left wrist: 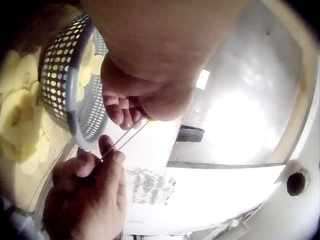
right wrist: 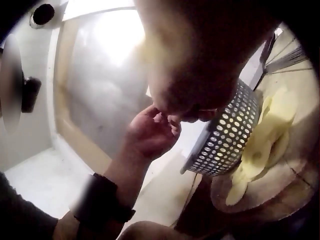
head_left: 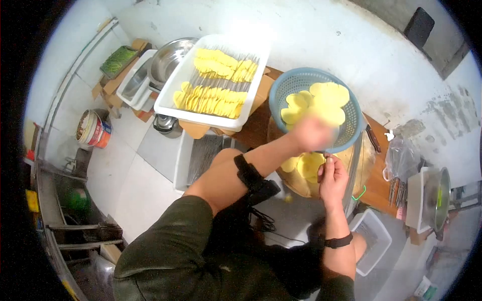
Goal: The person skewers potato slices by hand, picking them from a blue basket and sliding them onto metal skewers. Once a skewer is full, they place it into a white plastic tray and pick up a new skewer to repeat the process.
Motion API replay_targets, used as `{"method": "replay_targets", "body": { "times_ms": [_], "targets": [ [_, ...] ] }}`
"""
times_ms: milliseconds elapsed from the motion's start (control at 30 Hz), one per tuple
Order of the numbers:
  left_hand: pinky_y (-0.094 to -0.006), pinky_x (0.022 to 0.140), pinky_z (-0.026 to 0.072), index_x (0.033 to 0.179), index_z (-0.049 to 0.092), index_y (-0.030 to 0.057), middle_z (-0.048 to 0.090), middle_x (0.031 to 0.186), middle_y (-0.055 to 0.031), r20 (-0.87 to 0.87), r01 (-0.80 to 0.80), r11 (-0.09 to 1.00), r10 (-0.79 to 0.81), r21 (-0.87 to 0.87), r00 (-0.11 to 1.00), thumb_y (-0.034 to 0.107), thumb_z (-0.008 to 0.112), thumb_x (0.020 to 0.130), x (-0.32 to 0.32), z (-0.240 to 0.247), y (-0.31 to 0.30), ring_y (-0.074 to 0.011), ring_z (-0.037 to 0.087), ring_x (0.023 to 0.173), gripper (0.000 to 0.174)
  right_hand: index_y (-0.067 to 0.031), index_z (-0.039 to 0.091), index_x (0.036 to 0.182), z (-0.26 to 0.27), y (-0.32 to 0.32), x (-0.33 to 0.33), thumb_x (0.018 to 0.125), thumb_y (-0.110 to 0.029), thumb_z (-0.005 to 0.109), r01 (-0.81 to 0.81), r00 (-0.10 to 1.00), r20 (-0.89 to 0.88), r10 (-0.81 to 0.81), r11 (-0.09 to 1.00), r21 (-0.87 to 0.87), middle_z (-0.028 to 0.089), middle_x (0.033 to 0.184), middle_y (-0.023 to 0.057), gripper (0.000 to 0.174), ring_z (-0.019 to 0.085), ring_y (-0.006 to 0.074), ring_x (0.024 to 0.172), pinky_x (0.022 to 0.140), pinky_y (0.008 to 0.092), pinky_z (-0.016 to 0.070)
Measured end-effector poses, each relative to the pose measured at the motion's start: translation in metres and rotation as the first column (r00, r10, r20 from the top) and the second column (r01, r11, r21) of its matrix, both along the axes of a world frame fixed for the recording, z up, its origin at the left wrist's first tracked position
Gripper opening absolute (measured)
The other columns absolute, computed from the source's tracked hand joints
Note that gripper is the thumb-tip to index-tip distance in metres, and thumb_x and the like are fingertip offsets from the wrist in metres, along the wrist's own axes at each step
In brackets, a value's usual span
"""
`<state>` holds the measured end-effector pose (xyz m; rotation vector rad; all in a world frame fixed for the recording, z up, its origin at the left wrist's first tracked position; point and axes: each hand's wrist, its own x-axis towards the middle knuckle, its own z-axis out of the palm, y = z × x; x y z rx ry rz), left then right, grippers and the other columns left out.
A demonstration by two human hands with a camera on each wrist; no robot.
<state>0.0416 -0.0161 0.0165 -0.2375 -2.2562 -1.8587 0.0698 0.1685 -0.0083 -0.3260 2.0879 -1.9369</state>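
Observation:
My right hand [head_left: 334,178] pinches a two-pronged metal skewer [left wrist: 125,141] between thumb and fingers, just in front of the basket's near rim. The thin prongs run up to my left hand [head_left: 310,133], which is blurred over that rim in the head view. Its fingers curl in, and a small yellow bit of a potato slice [left wrist: 153,122] shows at its edge where the prongs end; most of this slice is hidden by the hand. Behind it, large yellow potato slices [head_left: 329,95] lie in the blue-grey perforated basket [head_left: 281,83].
More potato slices [head_left: 309,164] lie on a round wooden board [head_left: 364,168] under the basket. A white tray [head_left: 163,103] holds rows of skewered slices at the left. A knife [head_left: 372,138] lies right of the basket, near a plastic bag [head_left: 401,158]. A white bin [head_left: 374,241] stands low right.

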Motion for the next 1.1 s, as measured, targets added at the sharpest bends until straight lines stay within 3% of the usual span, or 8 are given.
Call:
{"method": "replay_targets", "body": {
  "times_ms": [67, 100, 133, 367, 600, 633, 1033, 1100],
  "targets": [
    [-0.0303, 0.056, 0.0466, 0.077, 0.062, 0.0046, 0.058, 0.065, -0.0057, -0.385, -0.245, 0.883, 0.080, -0.401, 0.919, 0.016, 0.058, 0.086, 0.005, 0.012, -0.022, -0.0132, 0.057, 0.059, 0.015, 0.0004, 0.061, 0.107, -0.001, -0.003, 0.000, 0.099, -0.016, 0.049, -0.014, 0.997, -0.080, 0.000, 0.984, -0.175, 0.055, 0.068, 0.0004, 0.022, 0.048, 0.0070, 0.058, 0.053, 0.0223, 0.0406],
    [-0.0290, 0.053, 0.0477, 0.080, 0.061, 0.0018, 0.060, 0.068, -0.0053, 0.200, -0.264, 0.950, 0.230, 0.168, 0.952, 0.019, 0.058, 0.088, 0.017, 0.046, -0.017, -0.0144, 0.057, 0.058, 0.020, 0.0004, 0.061, 0.107, -0.001, -0.001, -0.003, 0.099, -0.016, 0.049, -0.016, 0.997, -0.080, 0.001, 0.983, -0.185, 0.055, 0.068, 0.0004, 0.022, 0.048, 0.0070, 0.058, 0.053, 0.0223, 0.0406],
    [-0.0266, 0.051, 0.0487, 0.086, 0.060, -0.0008, 0.061, 0.070, -0.0052, 0.267, -0.357, 0.915, 0.303, 0.186, 0.915, 0.021, 0.059, 0.090, 0.006, 0.048, -0.036, -0.0141, 0.058, 0.058, 0.022, 0.0009, 0.061, 0.108, 0.000, 0.004, -0.007, 0.099, -0.015, 0.050, 0.001, 0.994, -0.105, -0.014, 0.992, -0.124, 0.056, 0.070, 0.0010, 0.022, 0.049, 0.0073, 0.059, 0.055, 0.0225, 0.0418],
    [-0.0260, 0.055, 0.0463, 0.088, 0.056, 0.0055, 0.057, 0.075, 0.0000, 0.341, -0.504, 0.857, 0.509, -0.112, 0.790, 0.020, 0.054, 0.093, 0.010, 0.130, -0.203, -0.0101, 0.055, 0.064, 0.015, 0.0021, 0.062, 0.107, -0.001, 0.052, -0.038, 0.095, -0.016, 0.056, 0.063, 0.993, -0.111, -0.051, 0.993, 0.104, 0.059, 0.076, 0.0014, 0.022, 0.053, 0.0073, 0.065, 0.059, 0.0232, 0.0445],
    [-0.0308, 0.042, 0.0385, 0.074, 0.055, 0.0031, 0.052, 0.061, -0.0057, 0.532, -0.450, 0.800, 0.600, -0.397, 0.597, 0.017, 0.052, 0.094, -0.013, 0.057, -0.333, -0.0155, 0.048, 0.048, 0.024, 0.0021, 0.060, 0.103, -0.003, 0.053, -0.046, 0.095, -0.014, 0.055, 0.092, 0.986, -0.150, -0.066, 0.980, 0.174, 0.057, 0.072, 0.0003, 0.019, 0.050, 0.0062, 0.060, 0.054, 0.0214, 0.0402],
    [-0.0319, 0.037, 0.0342, 0.060, 0.053, 0.0034, 0.049, 0.052, -0.0078, 0.563, -0.585, 0.754, 0.634, -0.299, 0.529, 0.010, 0.049, 0.087, -0.016, 0.041, -0.334, -0.0181, 0.045, 0.040, 0.028, 0.0022, 0.060, 0.103, -0.004, 0.053, -0.047, 0.095, -0.014, 0.055, 0.082, 0.988, -0.144, -0.055, 0.979, 0.189, 0.057, 0.072, 0.0005, 0.019, 0.050, 0.0062, 0.060, 0.054, 0.0214, 0.0403],
    [-0.0385, 0.046, 0.0451, 0.069, 0.063, 0.0016, 0.061, 0.061, -0.0155, 0.532, -0.268, 0.642, 0.755, -0.718, 0.382, 0.013, 0.054, 0.083, -0.018, -0.026, -0.359, -0.0229, 0.057, 0.046, 0.021, 0.0038, 0.061, 0.105, -0.016, 0.062, -0.068, 0.092, -0.014, 0.059, 0.104, 0.985, -0.163, -0.052, 0.940, 0.326, 0.063, 0.081, 0.0065, 0.022, 0.055, 0.0116, 0.068, 0.064, 0.0268, 0.0465],
    [-0.0397, 0.063, 0.0530, 0.084, 0.068, -0.0009, 0.068, 0.081, -0.0230, 0.195, -0.111, 0.285, 0.844, -0.952, 0.500, 0.019, 0.058, 0.081, -0.008, -0.001, -0.332, -0.0303, 0.068, 0.066, 0.023, 0.0034, 0.061, 0.105, -0.017, 0.068, -0.076, 0.091, -0.015, 0.061, 0.146, 0.966, -0.254, -0.045, 0.907, 0.396, 0.064, 0.082, 0.0100, 0.023, 0.057, 0.0145, 0.070, 0.066, 0.0288, 0.0474]
  ]
}}
